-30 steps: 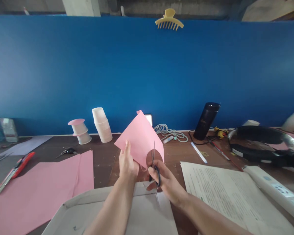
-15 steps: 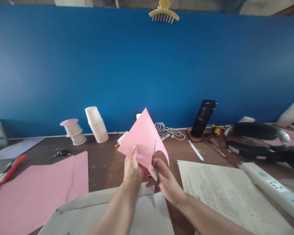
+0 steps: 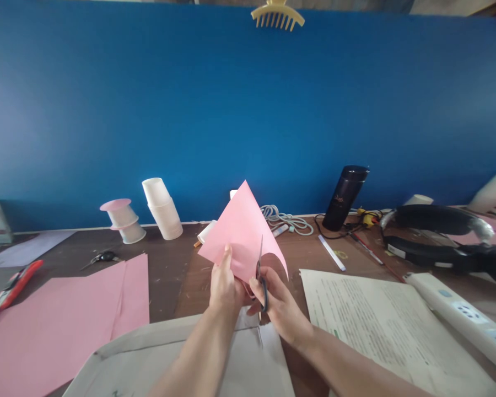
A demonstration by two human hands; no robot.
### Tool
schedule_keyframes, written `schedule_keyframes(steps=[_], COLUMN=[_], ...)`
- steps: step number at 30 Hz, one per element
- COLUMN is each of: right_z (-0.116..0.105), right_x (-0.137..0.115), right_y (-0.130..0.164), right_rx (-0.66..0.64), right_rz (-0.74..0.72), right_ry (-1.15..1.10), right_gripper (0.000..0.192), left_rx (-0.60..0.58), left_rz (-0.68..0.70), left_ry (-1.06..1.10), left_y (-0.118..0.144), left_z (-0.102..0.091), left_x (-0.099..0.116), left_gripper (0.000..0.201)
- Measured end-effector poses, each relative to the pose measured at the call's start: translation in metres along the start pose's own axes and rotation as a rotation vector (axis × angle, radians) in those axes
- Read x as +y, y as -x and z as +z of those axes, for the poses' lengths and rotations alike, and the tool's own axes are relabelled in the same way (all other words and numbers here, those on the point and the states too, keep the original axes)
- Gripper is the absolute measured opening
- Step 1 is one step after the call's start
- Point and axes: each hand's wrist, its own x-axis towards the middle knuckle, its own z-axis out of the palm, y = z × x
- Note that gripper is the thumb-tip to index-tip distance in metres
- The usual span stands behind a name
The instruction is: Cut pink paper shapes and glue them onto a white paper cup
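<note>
A pink sheet of paper (image 3: 240,231) is held up over the desk, one corner pointing upward and its right side curling. My left hand (image 3: 224,285) grips its lower edge, thumb on the near face and the other fingers hidden behind. In my right hand (image 3: 279,295) is a pair of scissors (image 3: 264,292), fingers wrapped round the dark handles. The blades point upward and lie at the paper's lower right part, where the sheet bends away. How far the blades stand apart is hard to make out.
Pink sheets (image 3: 66,314) and a red-handled cutter (image 3: 22,284) lie left. Behind stand stacked paper cups (image 3: 163,209), ribbon spools (image 3: 124,220) and a black flask (image 3: 345,198). A printed page (image 3: 367,320), power strip (image 3: 463,314) and headphones (image 3: 434,237) are right; white cardboard (image 3: 149,358) lies in front.
My hands, the paper and the scissors keep nearly the same pose. The paper's right curl has shifted slightly outward, and the camera view has tilted down a little.
</note>
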Motion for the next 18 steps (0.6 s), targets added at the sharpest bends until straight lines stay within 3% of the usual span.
schedule_keyframes(steps=[18], right_z=[0.0018], right_x=[-0.0011], right_y=[-0.0009], right_rx=[0.029], right_rz=[0.016], right_ry=[-0.013], right_gripper=[0.035], left_rx=[-0.094], left_rz=[-0.138], left_ry=[0.05], left_y=[0.0009], left_z=[0.0005], left_x=[0.0002], left_gripper=[0.043])
